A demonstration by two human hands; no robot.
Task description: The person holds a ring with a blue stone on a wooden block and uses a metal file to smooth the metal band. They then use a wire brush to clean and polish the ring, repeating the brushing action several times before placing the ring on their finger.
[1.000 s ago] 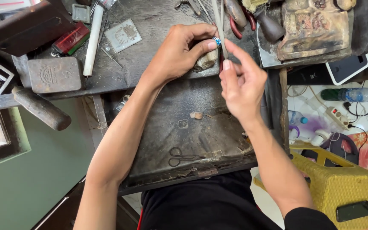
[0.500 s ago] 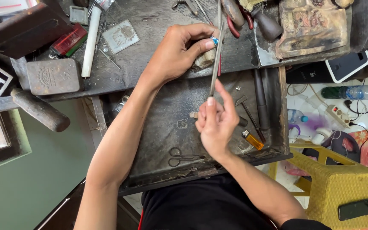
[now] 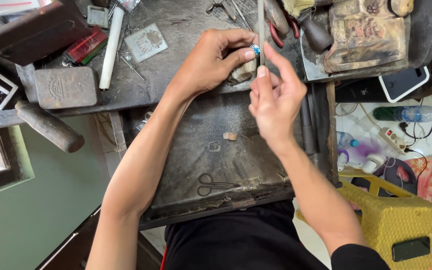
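One file (image 3: 261, 30) upright in right hand (image 3: 273, 102), tip away.

A small ring with a blue stone (image 3: 255, 49) is pinched between thumb and forefinger of the left hand (image 3: 216, 57), at the desk's (image 3: 176, 80) near edge, above the drawer. A slim grey metal file (image 3: 261, 30) is held upright in the right hand (image 3: 273, 102), its shaft touching the ring.
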